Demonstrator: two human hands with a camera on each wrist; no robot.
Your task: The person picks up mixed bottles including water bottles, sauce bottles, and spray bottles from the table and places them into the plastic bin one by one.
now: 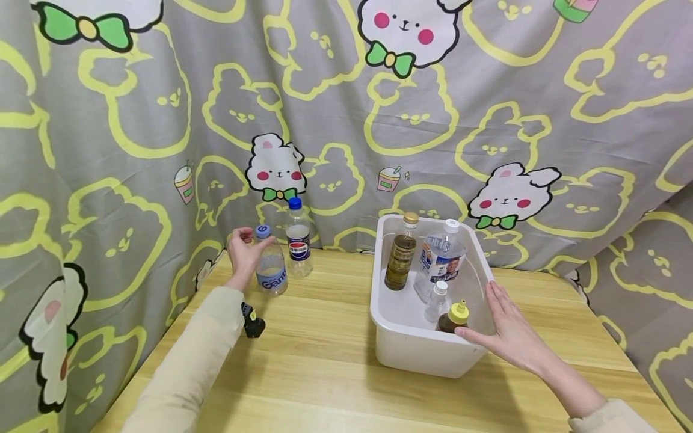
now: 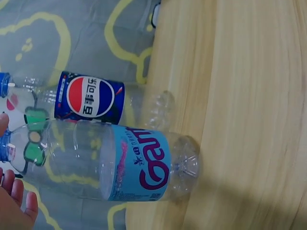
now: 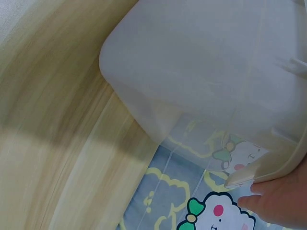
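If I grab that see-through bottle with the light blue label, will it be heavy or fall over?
Probably light: the light blue-labelled bottle looks empty and clear. It may crumple a little, since the plastic looks thin. Standing tall on a narrow base beside the left hand, it would likely tip easily if nudged.

Clear glossy plastic bottle (image 1: 271, 264), matt white plastic bin (image 1: 411, 352), smooth wood table (image 1: 325, 373).

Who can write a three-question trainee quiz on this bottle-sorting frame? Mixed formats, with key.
1. True or false: the left hand is at the light-blue-label bottle.
2. How many bottles stand in the white bin? A) two B) four C) six
3. Fill in: the right hand rests on the bin's ____.

Key: 1 true; 2 B; 3 rim. The Pepsi bottle stands untouched on the table.
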